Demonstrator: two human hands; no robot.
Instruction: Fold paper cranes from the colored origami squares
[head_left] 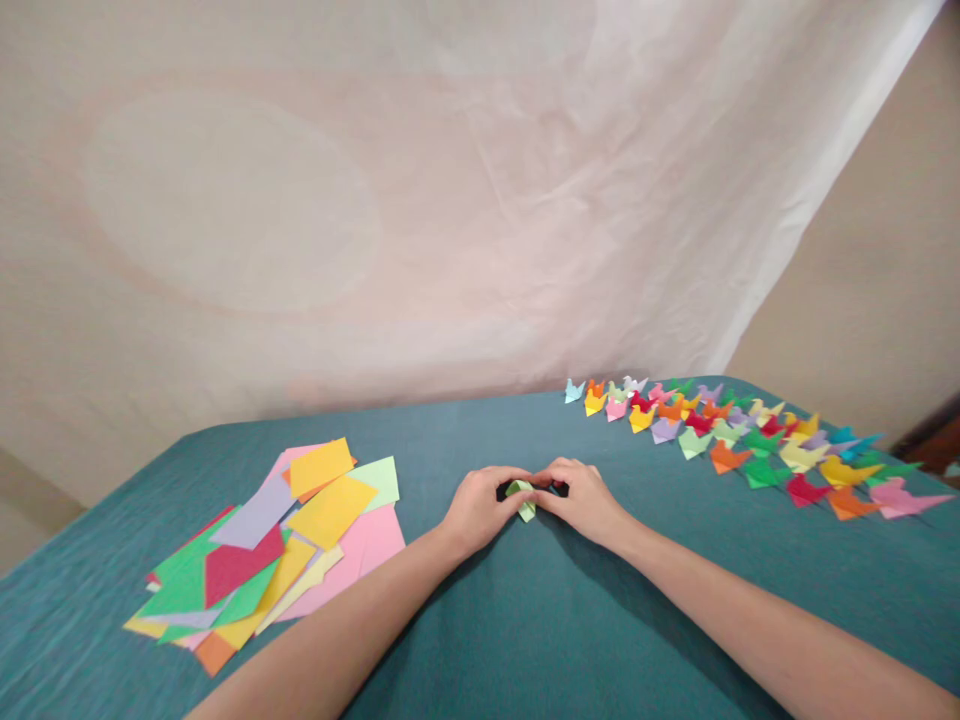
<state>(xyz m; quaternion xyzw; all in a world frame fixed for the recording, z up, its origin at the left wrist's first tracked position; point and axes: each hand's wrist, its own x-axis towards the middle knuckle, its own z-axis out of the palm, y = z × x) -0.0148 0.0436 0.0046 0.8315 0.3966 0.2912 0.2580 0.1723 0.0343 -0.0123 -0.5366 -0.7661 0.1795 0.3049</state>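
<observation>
A small piece of folded light-green paper (528, 511) is held between my two hands, low over the middle of the table. My left hand (484, 505) pinches it from the left with thumb and fingertips. From the right, my right hand (581, 498) grips it the same way, the fingertips of both hands meeting. Part of the paper is hidden behind the thumbs, so its full folded shape does not show.
On the left lies a loose pile of coloured paper sheets (330, 512). Rows of folded paper birds (765, 472) in many colours stand at the right. A teal cloth (480, 640) covers the table, and a pale sheet (450, 200) hangs behind it.
</observation>
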